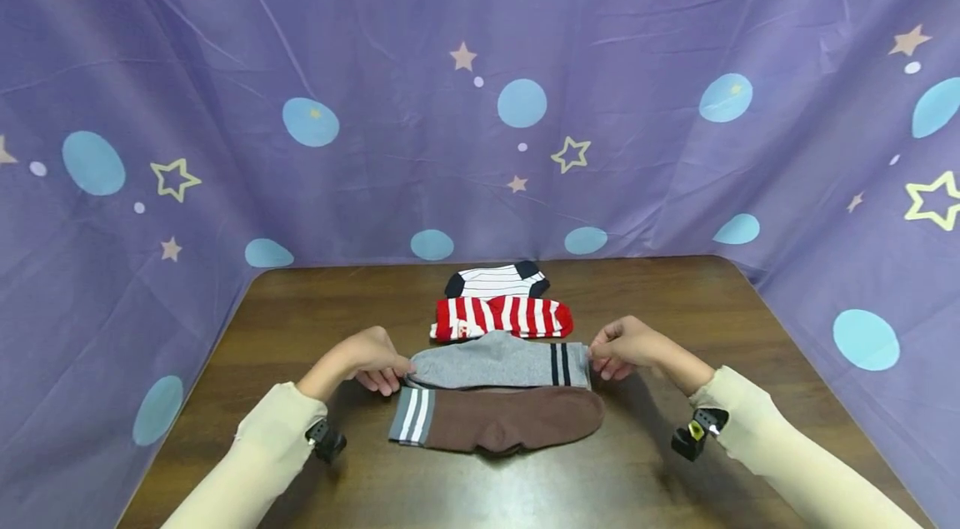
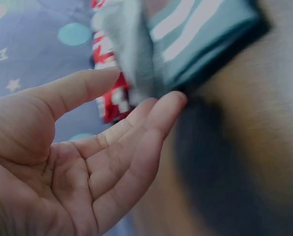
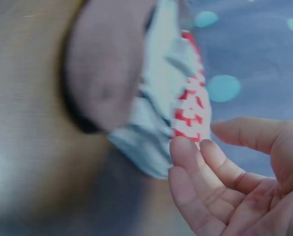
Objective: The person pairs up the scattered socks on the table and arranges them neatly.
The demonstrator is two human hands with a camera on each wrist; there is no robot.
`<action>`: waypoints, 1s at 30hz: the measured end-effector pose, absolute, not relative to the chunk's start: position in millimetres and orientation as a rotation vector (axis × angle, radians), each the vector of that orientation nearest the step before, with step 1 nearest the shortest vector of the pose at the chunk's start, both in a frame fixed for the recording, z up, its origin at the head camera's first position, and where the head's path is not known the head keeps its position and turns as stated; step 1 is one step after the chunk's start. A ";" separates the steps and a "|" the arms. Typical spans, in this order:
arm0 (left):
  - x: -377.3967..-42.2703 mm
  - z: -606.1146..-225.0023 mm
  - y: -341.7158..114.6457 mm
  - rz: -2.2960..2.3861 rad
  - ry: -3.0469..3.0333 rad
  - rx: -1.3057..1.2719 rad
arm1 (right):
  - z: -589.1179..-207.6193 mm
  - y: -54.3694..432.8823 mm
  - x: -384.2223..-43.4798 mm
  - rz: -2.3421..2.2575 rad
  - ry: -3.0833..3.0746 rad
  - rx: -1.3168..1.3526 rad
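In the head view a grey sock (image 1: 480,364) with two dark stripes lies flat across the table, its toe to the left. My left hand (image 1: 375,360) is at the toe end; in the left wrist view its thumb and fingers (image 2: 129,184) stand apart, tips right by the grey fabric. At the striped cuff is my right hand (image 1: 626,347), with a gap between thumb and fingers (image 3: 186,189) in the right wrist view. Just in front lies a brown sock (image 1: 517,416) with a grey, white-striped cuff, overlapping the grey one's near edge.
Behind the grey sock lie a red-and-white striped sock (image 1: 517,317) and a white pinstriped sock (image 1: 491,282) with dark ends. The brown wooden table (image 1: 322,296) meets a purple patterned cloth (image 1: 390,179) at the back and sides.
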State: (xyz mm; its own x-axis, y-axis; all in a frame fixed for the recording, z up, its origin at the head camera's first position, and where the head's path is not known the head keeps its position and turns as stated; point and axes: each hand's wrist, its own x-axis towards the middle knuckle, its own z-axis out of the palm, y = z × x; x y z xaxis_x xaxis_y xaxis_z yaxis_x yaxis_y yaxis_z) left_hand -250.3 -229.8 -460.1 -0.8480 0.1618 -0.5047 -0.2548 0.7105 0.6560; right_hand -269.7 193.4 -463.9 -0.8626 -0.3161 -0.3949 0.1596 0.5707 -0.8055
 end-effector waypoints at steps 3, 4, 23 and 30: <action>-261.4 -447.8 -232.7 1.053 2.432 -0.004 | -447.8 193.4 -280.8 -1.345 2.301 -0.163; -265.7 -443.9 -233.3 1.047 2.478 0.044 | -442.3 193.4 -284.5 -1.371 2.307 -0.189; -300.5 -430.4 -191.7 0.830 2.951 0.664 | -414.5 162.7 -312.1 -1.056 2.778 -0.748; -301.5 -434.0 -184.5 0.776 3.045 0.602 | -420.5 157.0 -313.7 -1.055 2.805 -0.802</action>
State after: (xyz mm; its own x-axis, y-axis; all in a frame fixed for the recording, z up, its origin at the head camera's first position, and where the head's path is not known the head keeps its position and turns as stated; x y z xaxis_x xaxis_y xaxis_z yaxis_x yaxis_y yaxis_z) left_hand -301.5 -184.5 -434.0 -0.9276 0.3437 0.1464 0.3719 0.8119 0.4501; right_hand -313.7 157.0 -420.5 -0.8655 -0.4809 0.1401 -0.4541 0.6352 -0.6248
